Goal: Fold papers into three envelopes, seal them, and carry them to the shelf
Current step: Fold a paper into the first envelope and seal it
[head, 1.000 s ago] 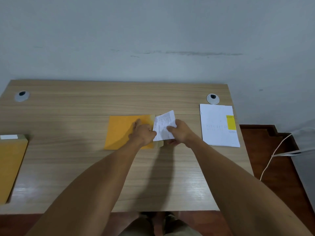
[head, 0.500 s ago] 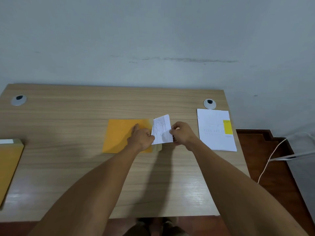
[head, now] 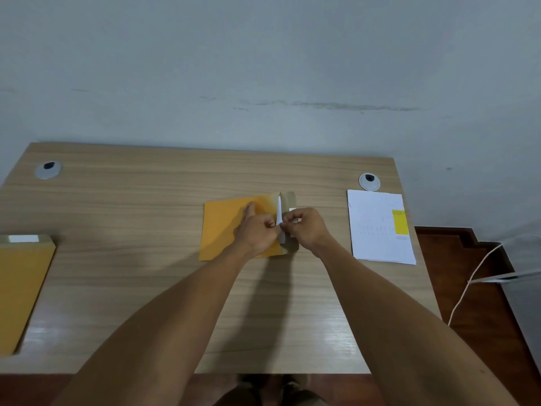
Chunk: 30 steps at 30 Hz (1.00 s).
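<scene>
An orange envelope (head: 222, 227) lies flat in the middle of the wooden desk (head: 146, 200), its open flap end pointing right. My left hand (head: 257, 232) rests on the envelope's right part and pinches its mouth. A folded white paper (head: 279, 213) stands almost edge-on at that mouth, with only a thin strip showing. My right hand (head: 307, 228) pinches the paper from the right. The two hands nearly touch.
A stack of white sheets (head: 377, 227) with a yellow note (head: 399, 221) lies at the desk's right edge. Another orange envelope (head: 20, 288) lies at the left edge. Two cable grommets (head: 369, 181) sit near the back corners. A white cable (head: 474, 276) hangs right of the desk.
The folded paper has gone mostly into the envelope's mouth; earlier it showed as a broad white sheet. My right hand moved left, closer to my left hand.
</scene>
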Tool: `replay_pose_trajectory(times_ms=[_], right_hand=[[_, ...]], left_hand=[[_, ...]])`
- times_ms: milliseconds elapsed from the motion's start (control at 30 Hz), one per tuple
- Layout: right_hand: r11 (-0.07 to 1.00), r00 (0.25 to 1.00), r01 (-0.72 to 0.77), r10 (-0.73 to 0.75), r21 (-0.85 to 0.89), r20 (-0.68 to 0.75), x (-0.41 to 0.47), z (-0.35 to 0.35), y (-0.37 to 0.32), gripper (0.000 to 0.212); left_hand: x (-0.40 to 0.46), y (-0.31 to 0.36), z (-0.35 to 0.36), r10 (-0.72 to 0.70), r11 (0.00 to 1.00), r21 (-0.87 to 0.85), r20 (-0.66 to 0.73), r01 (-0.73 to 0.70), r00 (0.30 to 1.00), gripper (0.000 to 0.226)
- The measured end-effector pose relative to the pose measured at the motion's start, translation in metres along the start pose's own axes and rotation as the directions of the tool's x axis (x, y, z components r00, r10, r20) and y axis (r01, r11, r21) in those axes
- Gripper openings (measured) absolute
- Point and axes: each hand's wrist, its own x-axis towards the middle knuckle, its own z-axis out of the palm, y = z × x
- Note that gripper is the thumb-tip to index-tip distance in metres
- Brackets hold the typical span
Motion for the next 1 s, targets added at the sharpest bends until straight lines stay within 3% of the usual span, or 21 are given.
replay_pose_trajectory(times_ms=[67,267,467,633,700,867,1000], right_hand=[[1.000,1.000,-0.002,0.002,0.018,0.012,0.002,0.005,0.000,0.023],[0.994,0.998,-0.035,0.030,0.101,0.057,0.003,0.013,0.001,0.011],[0.989,0.996,-0.077,0.070,0.127,0.054,0.002,0.021,0.009,0.009],[0.990,0.992,-0.105,0.098,0.093,0.074,0.001,0.024,0.016,0.011],[0.992,0.991,-0.100,0.092,0.079,0.100,-0.001,0.023,0.017,0.011],[0.997,0.980,-0.075,0.074,-0.002,0.186,0.000,0.015,0.019,0.017],[0.996,0.975,-0.073,0.083,-0.052,0.207,0.004,0.005,0.015,0.015]], left_hand=[[-0.001,0.002,-0.001,0.020,1.000,-0.015,0.003,-0.019,1.000,0.016],[-0.001,-0.009,-0.008,0.068,0.993,-0.096,0.025,-0.065,0.997,0.014],[0.001,-0.037,-0.018,0.050,0.999,0.016,-0.017,-0.050,0.999,0.038],[0.013,-0.068,-0.040,0.003,0.995,0.105,-0.085,0.006,0.996,0.017],[0.021,-0.077,-0.046,0.036,0.989,0.147,-0.076,-0.024,0.996,0.023],[0.043,-0.067,-0.054,-0.010,0.999,0.054,0.077,0.006,0.997,0.057],[0.046,-0.053,-0.048,0.010,0.997,-0.075,0.148,0.001,0.989,0.037]])
